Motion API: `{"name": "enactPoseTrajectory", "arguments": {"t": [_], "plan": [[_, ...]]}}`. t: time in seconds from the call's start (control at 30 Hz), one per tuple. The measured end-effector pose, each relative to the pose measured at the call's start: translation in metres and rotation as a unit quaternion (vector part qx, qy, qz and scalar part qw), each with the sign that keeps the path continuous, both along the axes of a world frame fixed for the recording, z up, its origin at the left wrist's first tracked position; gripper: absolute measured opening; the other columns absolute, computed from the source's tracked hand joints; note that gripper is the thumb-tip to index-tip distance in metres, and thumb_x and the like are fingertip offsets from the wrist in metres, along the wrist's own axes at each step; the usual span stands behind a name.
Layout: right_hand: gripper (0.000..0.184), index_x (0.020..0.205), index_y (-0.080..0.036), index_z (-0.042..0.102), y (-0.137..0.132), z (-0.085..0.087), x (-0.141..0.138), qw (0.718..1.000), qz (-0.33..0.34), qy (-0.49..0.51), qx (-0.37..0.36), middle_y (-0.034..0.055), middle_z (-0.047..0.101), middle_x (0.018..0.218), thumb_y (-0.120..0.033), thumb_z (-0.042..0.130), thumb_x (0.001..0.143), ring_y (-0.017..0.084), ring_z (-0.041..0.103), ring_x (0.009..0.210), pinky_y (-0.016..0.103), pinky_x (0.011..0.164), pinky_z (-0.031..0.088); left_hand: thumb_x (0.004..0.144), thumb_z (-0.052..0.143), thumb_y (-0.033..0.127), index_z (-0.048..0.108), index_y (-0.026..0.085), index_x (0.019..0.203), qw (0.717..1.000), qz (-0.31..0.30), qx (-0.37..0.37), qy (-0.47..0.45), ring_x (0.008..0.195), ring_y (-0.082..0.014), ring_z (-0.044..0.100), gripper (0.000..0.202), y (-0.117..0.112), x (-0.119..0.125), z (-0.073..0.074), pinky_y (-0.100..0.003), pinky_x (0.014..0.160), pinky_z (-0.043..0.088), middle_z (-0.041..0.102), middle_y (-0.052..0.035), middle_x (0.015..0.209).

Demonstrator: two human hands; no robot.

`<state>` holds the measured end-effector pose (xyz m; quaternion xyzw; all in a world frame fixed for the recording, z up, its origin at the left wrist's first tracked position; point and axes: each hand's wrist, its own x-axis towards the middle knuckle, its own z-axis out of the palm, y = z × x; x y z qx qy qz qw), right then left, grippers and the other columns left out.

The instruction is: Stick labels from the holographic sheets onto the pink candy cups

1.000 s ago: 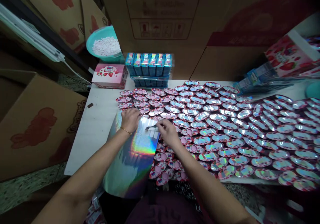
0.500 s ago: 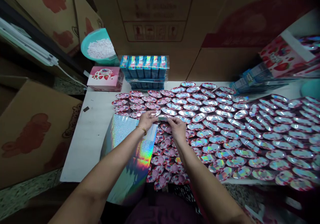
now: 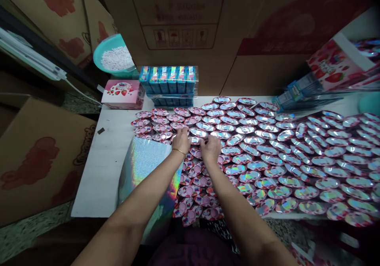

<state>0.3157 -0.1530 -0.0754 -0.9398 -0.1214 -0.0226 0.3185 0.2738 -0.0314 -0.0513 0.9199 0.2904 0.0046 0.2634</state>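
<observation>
My left hand (image 3: 181, 140) and my right hand (image 3: 210, 146) meet over one oval pink cup (image 3: 195, 141) in the spread of cups, and together they pinch a shiny oval sticker down onto it. Both hands have curled fingers. A holographic sticker sheet (image 3: 141, 167) lies under my left forearm at the table's near left. Cups to the right (image 3: 267, 155) carry shiny foil tops; the cups nearest me (image 3: 192, 196) show open pink centres.
The white table (image 3: 101, 167) has its bare part at the left. At the back stand a pink strawberry box (image 3: 120, 93), a stack of blue packs (image 3: 168, 83) and a teal bowl of white pellets (image 3: 113, 56). Cardboard boxes (image 3: 38, 155) ring the table.
Both hands lifted a sticker off the holographic sheet and carried it forward onto a cup. The sheet stays on the table.
</observation>
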Motion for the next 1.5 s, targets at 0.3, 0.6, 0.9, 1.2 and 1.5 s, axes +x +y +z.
{"name": "enactPoseTrajectory", "arguments": {"t": [0.3, 0.6, 0.9, 1.2, 1.5], "plan": [[0.022, 0.088, -0.018, 0.06, 0.018, 0.02, -0.029, 0.963, 0.255, -0.036, 0.076, 0.0063, 0.056, 0.085, -0.017, 0.039, 0.083, 0.018, 0.047, 0.084, 0.03, 0.076, 0.036, 0.067, 0.062, 0.034, 0.057, 0.028, 0.102, 0.99, -0.091, 0.09, 0.065, 0.114, -0.0277, 0.036, 0.036, 0.128, -0.108, 0.016, -0.042, 0.089, 0.03, 0.046, -0.0056, 0.12], [0.022, 0.099, -0.018, 0.059, 0.091, 0.002, -0.081, 0.904, 0.398, -0.09, -0.126, 0.01, 0.055, 0.09, -0.021, 0.042, 0.085, 0.022, 0.043, 0.08, 0.034, 0.066, 0.033, 0.074, 0.056, 0.034, 0.058, 0.02, 0.077, 0.994, -0.028, 0.103, 0.026, 0.095, -0.022, 0.046, 0.014, 0.128, -0.12, -0.004, -0.036, 0.081, 0.03, 0.054, -0.0056, 0.097], [0.02, 0.099, -0.02, 0.058, 0.07, -0.006, -0.093, 0.892, 0.433, -0.098, -0.089, 0.0069, 0.056, 0.094, -0.021, 0.043, 0.086, 0.02, 0.043, 0.085, 0.033, 0.071, 0.032, 0.078, 0.051, 0.03, 0.057, 0.02, 0.075, 0.996, -0.073, 0.056, 0.017, 0.088, -0.018, 0.05, 0.012, 0.127, -0.123, 0.011, -0.036, 0.086, 0.022, 0.061, -0.0016, 0.083], [0.018, 0.09, -0.018, 0.058, 0.066, -0.004, -0.09, 0.904, 0.423, -0.053, -0.036, 0.0066, 0.058, 0.091, -0.02, 0.04, 0.087, 0.018, 0.046, 0.086, 0.03, 0.074, 0.033, 0.068, 0.061, 0.045, 0.062, 0.031, 0.098, 0.971, -0.236, 0.013, 0.043, 0.096, -0.0197, 0.047, 0.033, 0.123, -0.127, 0.01, -0.033, 0.084, 0.021, 0.055, -0.0014, 0.099], [0.015, 0.077, -0.019, 0.054, 0.042, 0.076, -0.09, 0.902, 0.368, 0.115, 0.194, 0.0029, 0.054, 0.08, -0.022, 0.041, 0.085, 0.014, 0.049, 0.079, 0.026, 0.073, 0.037, 0.074, 0.056, 0.035, 0.063, 0.026, 0.096, 0.988, -0.152, -0.011, -0.009, 0.1, -0.0228, 0.046, 0.025, 0.112, -0.124, 0.006, -0.038, 0.087, 0.027, 0.057, -0.0054, 0.101]]}}
